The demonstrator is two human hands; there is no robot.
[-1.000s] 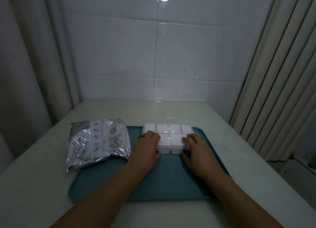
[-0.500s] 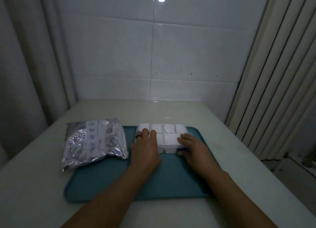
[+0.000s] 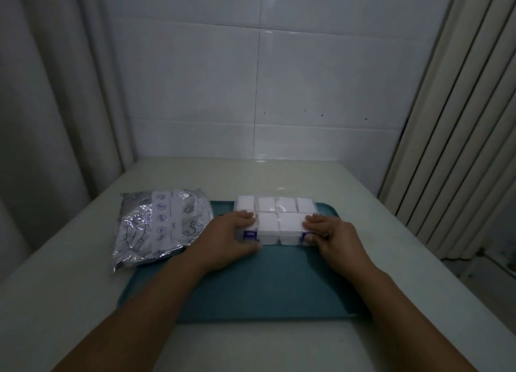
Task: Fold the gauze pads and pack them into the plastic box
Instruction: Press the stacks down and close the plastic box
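Box (image 3: 275,221) sat on far part of tray (image 3: 251,288), between both hands, every compartment showing white gauze (image 3: 266,204). Left hand (image 3: 230,239) gripped left end, thumb by purple latch; right hand (image 3: 332,236) gripped right end likewise. Likely pressing lid shut, latches snapping. Foil pack (image 3: 162,226) lay left of left hand, overlapping tray edge.
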